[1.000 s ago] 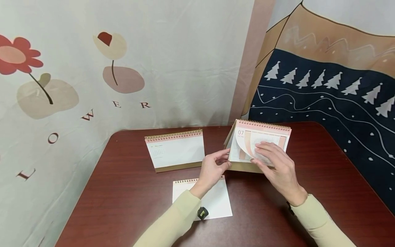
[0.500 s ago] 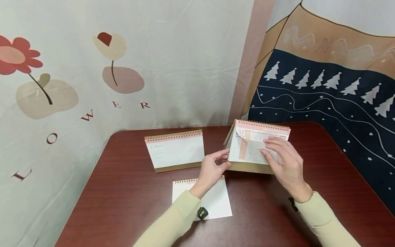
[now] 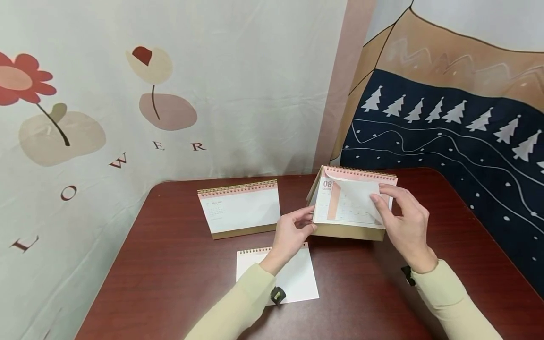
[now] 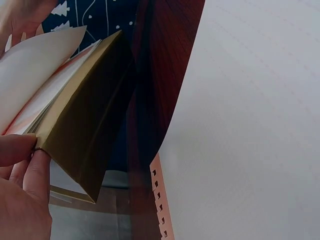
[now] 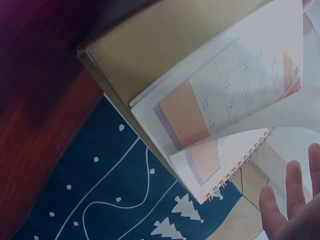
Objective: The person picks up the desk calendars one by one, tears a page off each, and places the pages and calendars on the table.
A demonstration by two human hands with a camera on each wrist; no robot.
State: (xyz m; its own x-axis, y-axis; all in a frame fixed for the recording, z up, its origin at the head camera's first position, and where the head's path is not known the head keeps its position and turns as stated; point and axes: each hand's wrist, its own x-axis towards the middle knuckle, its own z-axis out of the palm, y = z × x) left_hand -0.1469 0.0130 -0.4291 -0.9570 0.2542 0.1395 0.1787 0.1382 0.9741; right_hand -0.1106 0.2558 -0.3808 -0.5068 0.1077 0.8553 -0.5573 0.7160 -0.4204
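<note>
Desk calendar stands tented at the tabletop's far right; "08" page showing, one page lifted and curling over it. Left grip pinches the lower left edge of its gold base. Right grip is at the lifted page's right side, fingers loosely extended; can't tell if it's touching. Second calendar upright to the left, apart. Punched white sheet lies flat in front, left sleeve crossing above it.

Calendar pages matt paper; coil metal; table glossy wood; backdrop cloth.
</note>
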